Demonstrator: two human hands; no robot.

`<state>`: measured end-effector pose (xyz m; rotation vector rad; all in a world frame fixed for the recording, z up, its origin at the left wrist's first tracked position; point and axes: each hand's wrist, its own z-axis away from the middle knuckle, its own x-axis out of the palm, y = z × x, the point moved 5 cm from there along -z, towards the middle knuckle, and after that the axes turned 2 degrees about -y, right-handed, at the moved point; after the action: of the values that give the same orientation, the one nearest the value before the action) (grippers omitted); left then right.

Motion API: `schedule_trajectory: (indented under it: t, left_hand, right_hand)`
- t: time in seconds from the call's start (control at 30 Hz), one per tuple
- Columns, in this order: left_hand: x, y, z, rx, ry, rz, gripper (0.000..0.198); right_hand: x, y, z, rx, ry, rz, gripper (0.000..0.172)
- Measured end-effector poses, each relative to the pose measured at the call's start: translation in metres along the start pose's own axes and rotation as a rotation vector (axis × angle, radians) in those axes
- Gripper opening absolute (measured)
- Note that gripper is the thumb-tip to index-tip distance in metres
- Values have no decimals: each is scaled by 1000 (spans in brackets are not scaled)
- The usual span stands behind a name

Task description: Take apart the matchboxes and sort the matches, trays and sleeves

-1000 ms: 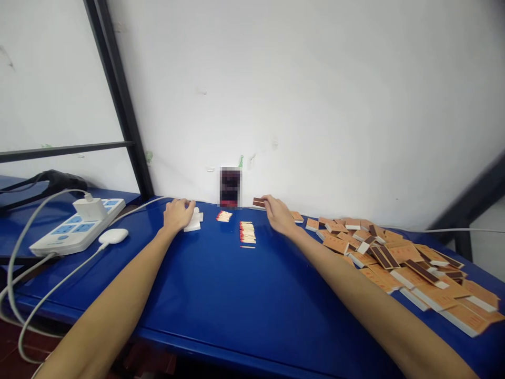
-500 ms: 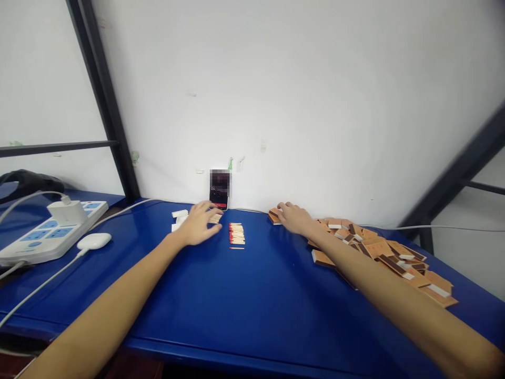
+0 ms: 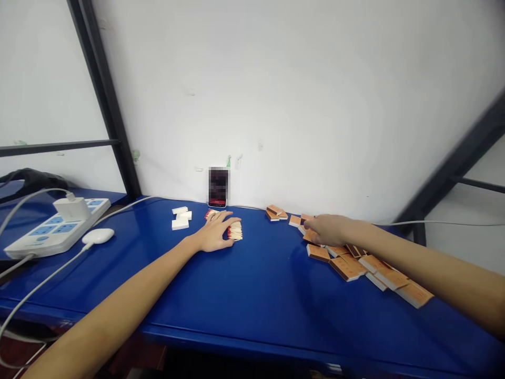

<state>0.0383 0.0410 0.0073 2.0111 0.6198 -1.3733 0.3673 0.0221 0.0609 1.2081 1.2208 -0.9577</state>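
Note:
My left hand (image 3: 216, 235) lies on a row of red-tipped matches (image 3: 236, 230) in the middle of the blue table (image 3: 244, 295), with its fingers stretched over them. A second small bunch of matches (image 3: 209, 213) lies just behind it. My right hand (image 3: 326, 230) is curled over the near end of a heap of orange matchboxes (image 3: 355, 263), and what its fingers hold is hidden. Two stacked orange matchboxes (image 3: 275, 212) sit apart by the wall. Small white inner trays (image 3: 180, 218) lie left of my left hand.
A phone (image 3: 218, 187) leans upright against the white wall. A white power strip (image 3: 55, 227) with a charger, a white oval device (image 3: 98, 236) and grey cables fill the left end. A black metal post (image 3: 103, 100) rises at the back left.
My left hand has slid right from the white trays onto the row of matches. My right hand has left the two boxes by the wall and moved right to the heap.

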Motion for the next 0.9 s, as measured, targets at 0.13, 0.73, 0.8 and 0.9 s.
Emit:
schedule_trajectory:
  t: [0.13,0.73,0.8,0.9]
  left_hand:
    - [-3,1,0,-15,20,22,66]
    - [-4,1,-1,-23,12,60,62]
    - [-3,0,-1,-22,11,61,62]
    - [-1,-1,-1,-13,26,66,61]
  right_hand:
    - [10,-18,11,-56,-139,132,14]
    - [-9,-126,3,-364,152,-435,49]
    - [0,-131,-1,-357,229,-511,45]
    - [15,-132,-5,-338,312,-607,44]
